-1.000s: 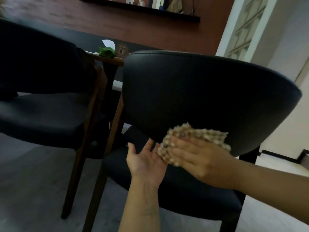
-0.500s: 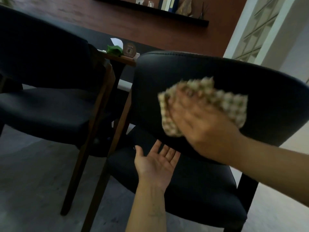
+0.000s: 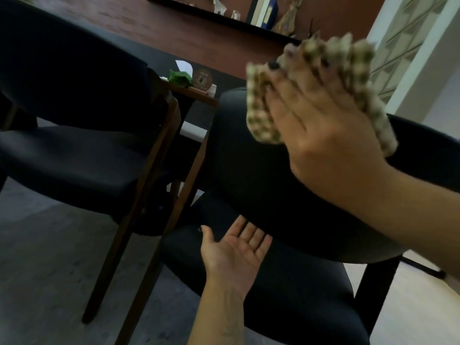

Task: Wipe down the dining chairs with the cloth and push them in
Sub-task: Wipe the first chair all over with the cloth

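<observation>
Nearest to the camera, the left hand [image 3: 234, 257] is held palm up with its fingers straight and relaxed; nothing is grasped by it. It is seen just under the lower edge of the backrest and above the seat of the near chair [image 3: 249, 170], but whether the chair is touched cannot be told. This chair is covered in smooth black upholstery, its backrest is curved, and its legs are of dark wood.

Higher up, the cloth [image 3: 261, 115] is pressed by the right hand [image 3: 323, 125] against the top edge of the same backrest. The fingers of this hand are spread and almost straight over the cloth, so the cloth is held flat under them and not pinched. The cloth is beige, with a bumpy checked texture, and it is a little blurred.

To the left, a second chair [image 3: 74, 150] of the same kind is seen. Behind both chairs, a green object [image 3: 180, 77] lies on the wooden tabletop [image 3: 196, 94]. Farther back, a dark shelf [image 3: 224, 17] with books is fixed on the brown wall.
</observation>
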